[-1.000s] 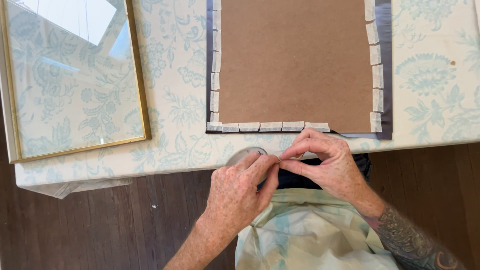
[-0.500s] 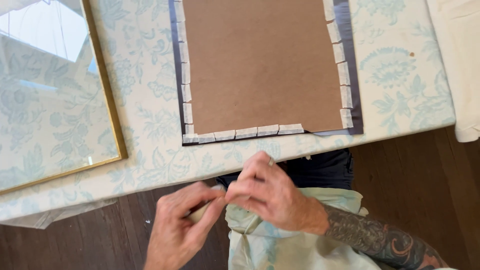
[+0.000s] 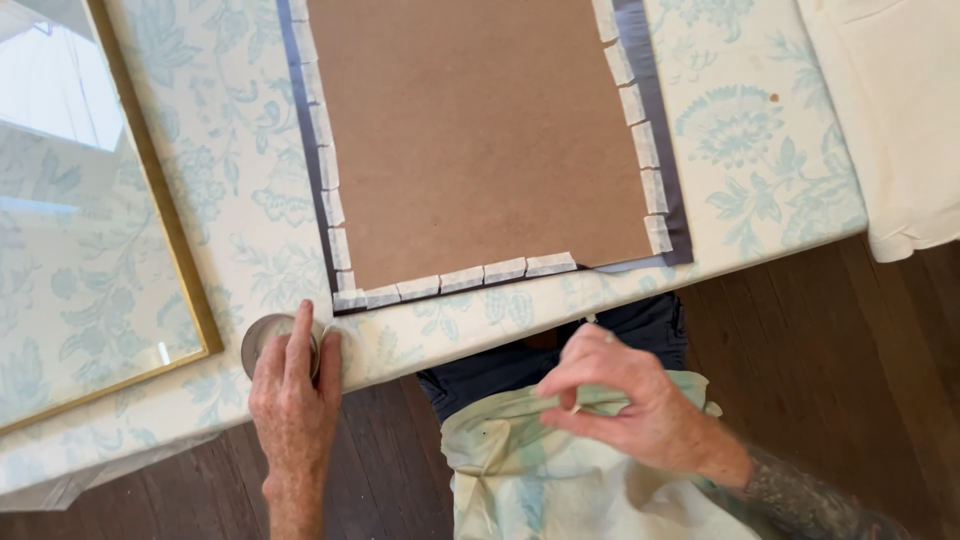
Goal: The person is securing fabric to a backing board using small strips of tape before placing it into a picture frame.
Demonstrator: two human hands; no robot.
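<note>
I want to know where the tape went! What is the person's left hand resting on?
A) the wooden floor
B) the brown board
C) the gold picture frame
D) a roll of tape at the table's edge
D: the left hand lies on the roll of tape at the table's near edge, apart from the brown board.

A single head-worn camera looks steeply down, close over the table edge (image 3: pixel 760 262) and lap.
</note>
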